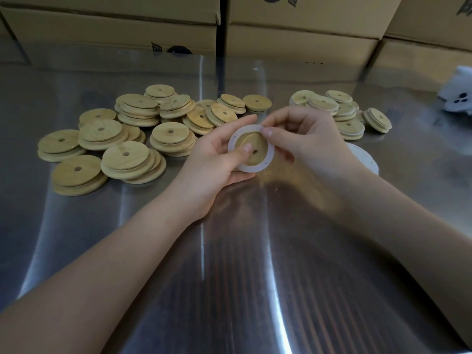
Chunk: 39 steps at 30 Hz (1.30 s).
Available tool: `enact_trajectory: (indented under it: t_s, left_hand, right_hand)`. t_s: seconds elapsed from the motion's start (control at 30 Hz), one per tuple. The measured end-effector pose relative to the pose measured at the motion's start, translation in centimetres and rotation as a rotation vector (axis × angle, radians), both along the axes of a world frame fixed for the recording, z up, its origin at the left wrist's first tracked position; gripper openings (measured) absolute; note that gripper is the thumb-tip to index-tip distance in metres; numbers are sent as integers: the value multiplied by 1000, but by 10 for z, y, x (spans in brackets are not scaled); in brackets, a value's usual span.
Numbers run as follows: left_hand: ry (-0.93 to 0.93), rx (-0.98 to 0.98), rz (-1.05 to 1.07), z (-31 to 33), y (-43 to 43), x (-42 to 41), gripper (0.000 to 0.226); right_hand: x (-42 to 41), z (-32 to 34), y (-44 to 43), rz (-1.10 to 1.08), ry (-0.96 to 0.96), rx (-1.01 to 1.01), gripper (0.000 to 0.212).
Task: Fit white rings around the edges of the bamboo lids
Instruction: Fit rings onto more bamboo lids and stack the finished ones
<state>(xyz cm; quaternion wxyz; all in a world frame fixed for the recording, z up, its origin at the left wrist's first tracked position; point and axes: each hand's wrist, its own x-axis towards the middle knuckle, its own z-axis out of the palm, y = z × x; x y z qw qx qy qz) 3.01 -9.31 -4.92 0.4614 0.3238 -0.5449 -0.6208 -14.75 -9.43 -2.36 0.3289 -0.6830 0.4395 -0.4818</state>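
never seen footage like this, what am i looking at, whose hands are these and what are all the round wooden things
There is no machine here. One camera, worn on a person's head, looks down at their own two hands. The left hand holds a round bamboo lid with its thumb on top. The right hand pinches a white ring laid over that lid. More lids are heaped on the shiny metal table, with cardboard boxes behind.

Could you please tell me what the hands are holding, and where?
The left hand holds a lid from beneath, thumb on its face; the right hand pinches the ring at its upper edge.
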Motion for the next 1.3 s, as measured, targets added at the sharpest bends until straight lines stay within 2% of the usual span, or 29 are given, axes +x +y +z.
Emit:
enact_trajectory:
  t_s: [0.27,0.43,0.7,1.1,1.3]
  left_hand:
    - [-57,-166,47,-2,4,-2,53]
    - [-91,-267,100,-1,6,-2,41]
    - [-65,-221,138,-2,6,0,34]
    - [-25,-149,148,-1,4,0,39]
    - [-57,-134,170,-1,4,1,29]
  right_hand:
    - [2,0,0,-90,59,-51,13]
    - [2,1,0,-66,22,-31,15]
    - [1,2,0,-58,-23,-12,14]
    - [0,2,0,-60,-46,64,13]
    - [-1,1,-1,-41,-65,128,18]
